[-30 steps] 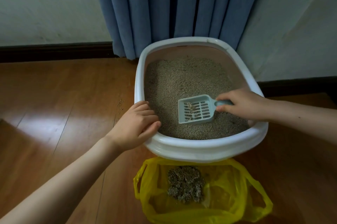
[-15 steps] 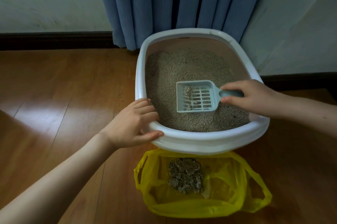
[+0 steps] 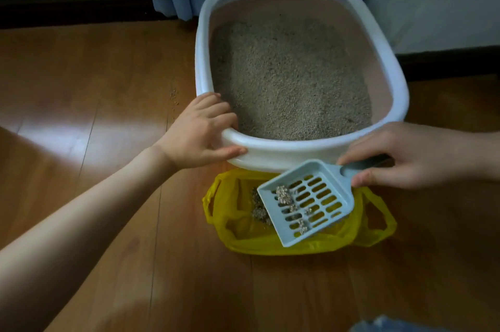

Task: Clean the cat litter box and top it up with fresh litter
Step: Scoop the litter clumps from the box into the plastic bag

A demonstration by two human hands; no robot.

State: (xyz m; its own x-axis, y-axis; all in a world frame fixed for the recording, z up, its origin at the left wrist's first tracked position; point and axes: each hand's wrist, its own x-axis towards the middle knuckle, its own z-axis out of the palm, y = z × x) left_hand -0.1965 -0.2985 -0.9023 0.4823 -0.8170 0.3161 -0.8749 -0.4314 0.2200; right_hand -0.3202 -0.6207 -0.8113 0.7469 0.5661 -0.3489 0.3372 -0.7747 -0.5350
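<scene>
Now your right hand [image 3: 416, 156] pinches the scoop [image 3: 305, 202] by its handle, clumps in it, over the yellow bag [image 3: 243, 239] nearest you; beyond, your left hand [image 3: 197, 131] grips the litter box [image 3: 400, 93] rim, litter [image 3: 292, 80] inside.

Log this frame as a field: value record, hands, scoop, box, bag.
left hand: grips near rim of litter box, fingers curled over the edge
right hand: holds scoop by its handle
scoop position: outside the box, over the yellow bag, tilted
scoop load: a few clumps on the slots
box contents: litter
bag: open on wooden floor, clumps inside
floor: some spilled grains left of box
</scene>
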